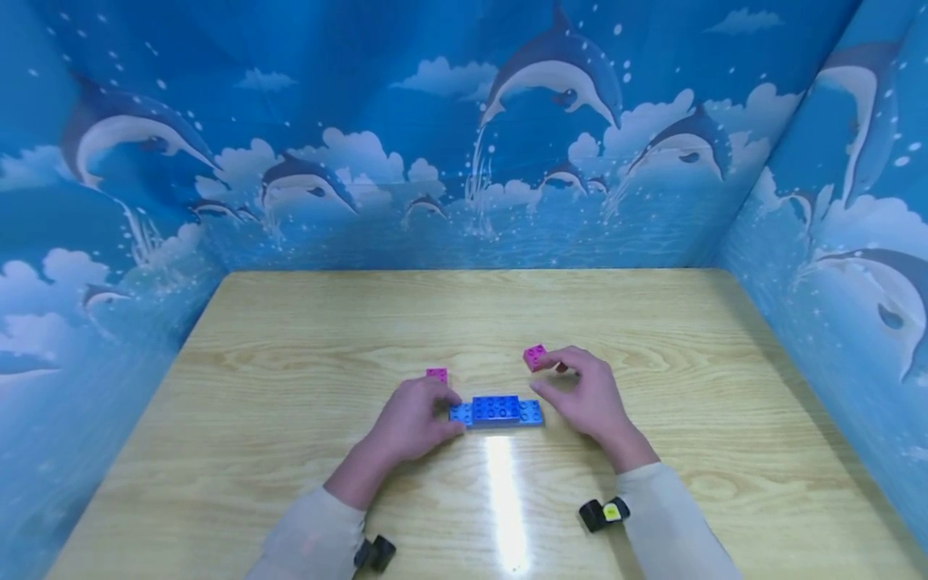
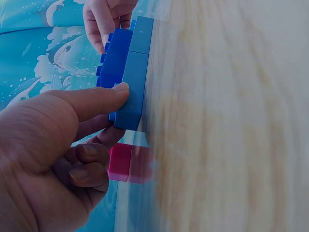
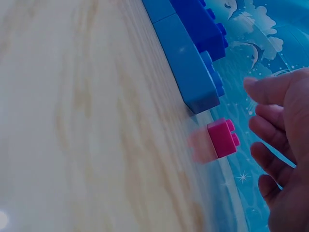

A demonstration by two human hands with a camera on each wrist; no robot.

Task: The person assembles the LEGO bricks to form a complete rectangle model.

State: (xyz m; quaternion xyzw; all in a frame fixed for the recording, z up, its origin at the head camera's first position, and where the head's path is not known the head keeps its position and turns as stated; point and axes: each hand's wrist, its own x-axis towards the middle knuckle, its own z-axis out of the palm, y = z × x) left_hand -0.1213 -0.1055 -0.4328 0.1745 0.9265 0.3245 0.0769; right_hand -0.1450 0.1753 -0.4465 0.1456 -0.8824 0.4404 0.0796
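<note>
Two light-blue bricks (image 1: 532,412) lie end to end with a dark blue brick (image 1: 496,408) on top, bridging their seam. My left hand (image 1: 416,415) pinches the left end, its thumb on the near side of the light-blue brick (image 2: 130,96) and fingers behind. Just beyond that hand sits a small pink brick (image 1: 437,374), partly hidden by it. Another pink brick (image 1: 533,357) stands farther back on the right. Close to it is my right hand (image 1: 583,395), fingers loosely bent; the right wrist view shows a gap between them and the pink brick (image 3: 222,138).
A wooden table (image 1: 304,322) carries the bricks. Blue dolphin-print cloth (image 1: 435,161) walls off its back and sides. Black bands with small blocks (image 1: 604,514) sit at both wrists over pale sleeves (image 1: 674,524).
</note>
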